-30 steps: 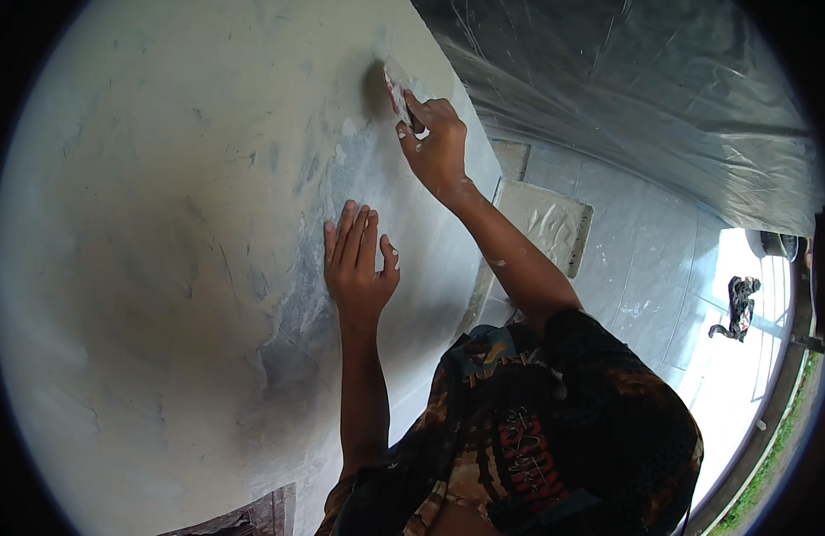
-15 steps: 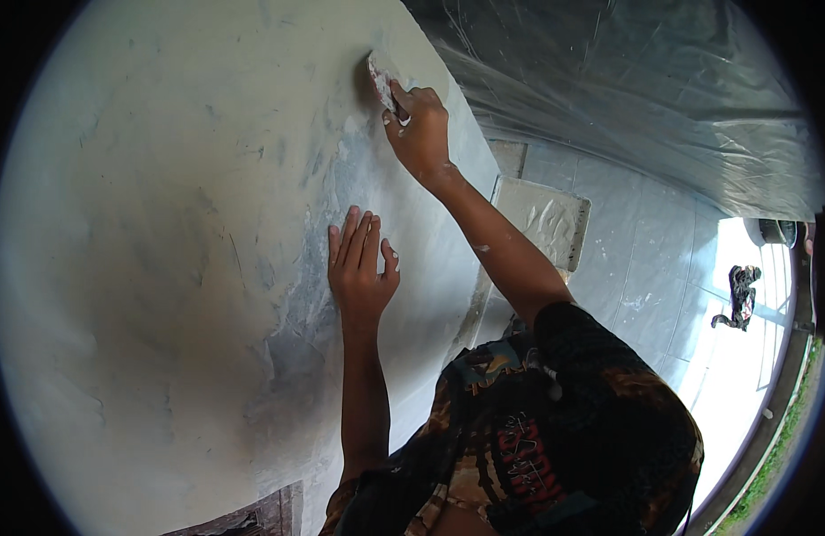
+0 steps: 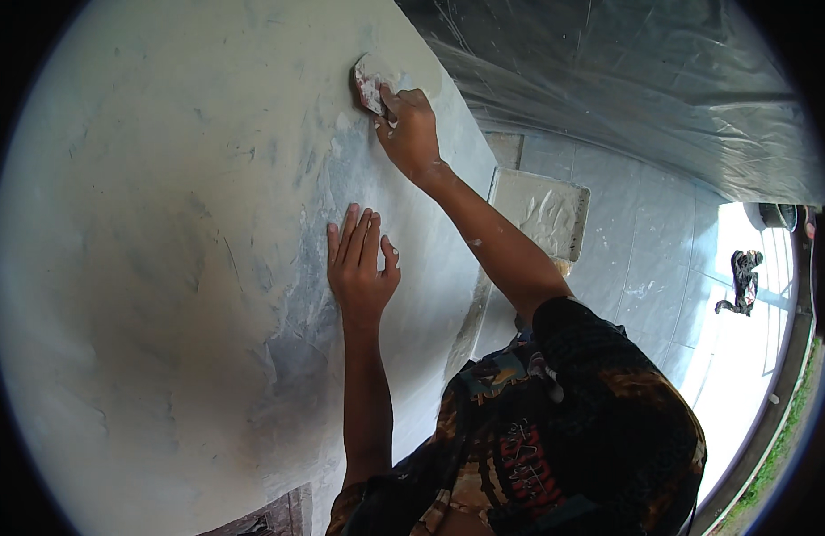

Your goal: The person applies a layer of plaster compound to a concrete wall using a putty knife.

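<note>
In my right hand (image 3: 411, 134) is a putty scraper (image 3: 371, 85), its pale blade smeared with white filler and lying against the wall (image 3: 189, 170) near its upper right edge. The fingers are wrapped round the tool, and dabs of filler stick to them. Lower down, my left hand (image 3: 362, 268) rests on the wall with its fingers stretched out and holds nothing. There is white filler on its fingertips too. The wall is coated in patchy cream-white filler, with greyer streaks between and to the left of both hands.
To the right, a shallow tray (image 3: 580, 220) of wet pale filler stands beyond my right forearm. Clear plastic sheeting (image 3: 627, 80) hangs at the upper right. On the grey tiled floor (image 3: 649, 232), a crumpled black item (image 3: 744, 282) lies in bright light near a dark bucket (image 3: 772, 215).
My right hand and the scraper have shifted slightly left along the wall, and the blade now shows flatter. My left hand has stayed in place.
</note>
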{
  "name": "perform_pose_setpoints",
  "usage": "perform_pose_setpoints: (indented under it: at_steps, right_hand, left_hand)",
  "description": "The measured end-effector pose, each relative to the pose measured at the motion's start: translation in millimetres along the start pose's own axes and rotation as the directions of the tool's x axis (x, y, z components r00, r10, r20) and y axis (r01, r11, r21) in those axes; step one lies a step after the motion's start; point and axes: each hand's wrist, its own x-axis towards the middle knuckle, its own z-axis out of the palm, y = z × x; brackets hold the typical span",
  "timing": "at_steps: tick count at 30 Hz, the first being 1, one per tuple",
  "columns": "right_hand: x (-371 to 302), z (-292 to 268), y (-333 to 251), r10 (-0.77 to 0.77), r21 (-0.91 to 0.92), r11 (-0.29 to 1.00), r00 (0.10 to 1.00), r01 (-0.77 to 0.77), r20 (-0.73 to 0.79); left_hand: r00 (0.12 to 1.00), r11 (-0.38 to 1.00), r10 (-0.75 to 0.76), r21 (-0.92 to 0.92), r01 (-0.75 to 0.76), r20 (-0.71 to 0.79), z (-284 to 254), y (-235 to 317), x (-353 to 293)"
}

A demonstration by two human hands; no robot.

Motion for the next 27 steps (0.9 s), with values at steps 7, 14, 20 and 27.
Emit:
perform_pose_setpoints:
  at_steps: [7,14,20,27]
  right_hand:
    - [-43.4,-24.5,-36.9,0.003,0.187,0.982,0.998,-0.015,0.064]
    - [5.3,-3.8,-7.8,-0.012,-0.012,1.000,0.999,0.012,0.053]
    - [-50.5,-15.9,-31.8,-0.078,0.230,0.972,0.991,0.052,0.106]
    - [11.5,-4.0,-4.4,-0.026,0.017,1.000,0.999,0.026,-0.021]
  left_hand:
    - [1.000,1.000,-0.006,-0.001,0.006,0.002,-3.8,-1.9,-2.6]
    - [1.000,1.000,0.025,-0.003,-0.025,-0.017,-0.1,-0.6,-0.8]
    - [1.000,1.000,-0.012,-0.001,0.013,0.011,-2.7,-3.9,-3.1]
    - [1.000,1.000,0.017,0.006,-0.017,-0.008,2.3,-1.8,-1.5]
